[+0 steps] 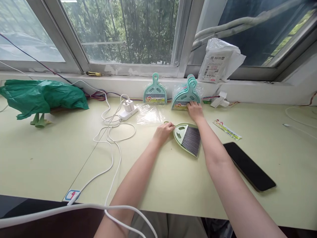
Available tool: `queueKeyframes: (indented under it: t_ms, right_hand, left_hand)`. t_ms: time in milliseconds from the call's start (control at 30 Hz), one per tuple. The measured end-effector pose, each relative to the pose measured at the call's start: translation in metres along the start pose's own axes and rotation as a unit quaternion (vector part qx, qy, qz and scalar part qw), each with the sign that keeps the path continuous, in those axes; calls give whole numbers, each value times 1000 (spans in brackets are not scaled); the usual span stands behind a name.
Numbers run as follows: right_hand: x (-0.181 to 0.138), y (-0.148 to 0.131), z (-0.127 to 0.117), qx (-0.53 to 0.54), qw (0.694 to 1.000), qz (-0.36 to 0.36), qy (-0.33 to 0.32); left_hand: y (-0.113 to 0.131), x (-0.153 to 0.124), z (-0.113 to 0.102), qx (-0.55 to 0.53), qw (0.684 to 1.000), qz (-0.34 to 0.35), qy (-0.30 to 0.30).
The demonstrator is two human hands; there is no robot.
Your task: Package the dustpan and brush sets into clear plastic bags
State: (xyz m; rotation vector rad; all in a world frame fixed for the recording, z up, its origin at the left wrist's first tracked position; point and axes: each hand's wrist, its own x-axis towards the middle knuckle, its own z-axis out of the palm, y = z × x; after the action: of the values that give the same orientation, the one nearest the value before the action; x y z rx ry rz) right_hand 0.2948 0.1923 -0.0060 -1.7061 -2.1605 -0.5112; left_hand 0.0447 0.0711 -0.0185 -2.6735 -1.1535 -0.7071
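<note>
A light green dustpan with a grey-bristled brush (191,140) lies tilted on the table. My left hand (163,131) is closed around its handle end. Farther back, several teal and pink dustpan sets (187,96) in clear wrap lean in a stack against the wall. At the lower right of this stack, my right hand (195,110) has its bent fingers on the front set; the fingertips are partly hidden. To the left, a single teal dustpan set (155,91) leans upright with a printed label across it. A crumpled clear plastic wrapper (150,114) lies before it.
A black phone (249,166) and a printed label strip (227,129) lie to the right. White cables (120,145) loop from a power strip (128,113) across the left. A green plastic bag (47,97) sits far left, a bagged box (215,66) on the sill.
</note>
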Motion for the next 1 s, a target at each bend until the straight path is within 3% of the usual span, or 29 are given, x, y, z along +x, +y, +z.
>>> queueKeyframes:
  t_ms: [300,600,1000]
  right_hand:
    - [0,-8,-15,22,997,0,67]
    - [0,-12,-8,27,998,-18,46]
    - [-7,-16,-20,30,998,-45,35]
  left_hand:
    - [0,0,-1,-4,1000,-7,1]
    - [-1,1,1,-14,1000,-7,3]
    - [-2,1,1,-11,1000,-1,11]
